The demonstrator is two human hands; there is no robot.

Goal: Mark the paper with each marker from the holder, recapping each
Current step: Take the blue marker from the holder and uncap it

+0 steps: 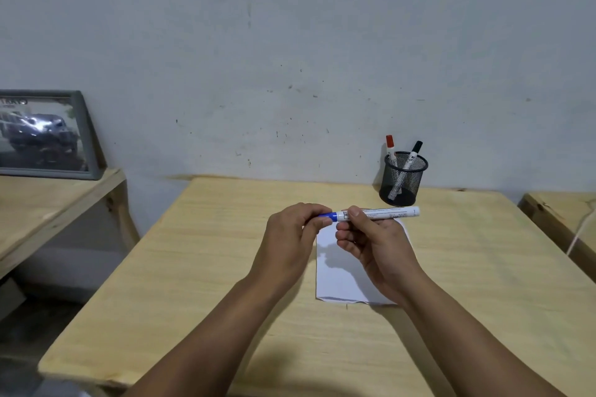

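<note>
Blue marker (377, 214) held level above far end of paper (342, 271), both hands on it. Left hand (292, 240) grip pinching blue cap (329, 216), cap seated on marker as far as I can tell. Right hand (374, 245) grip curled round white barrel just beside cap. Paper lies flat on wooden counter (200, 267), mostly under hands. Mesh holder (402, 179) sits beyond paper near wall, red marker (390, 147) and black marker (412, 155) standing in it, capped. Framed car picture (45, 135) far left of paper on side shelf.
</note>
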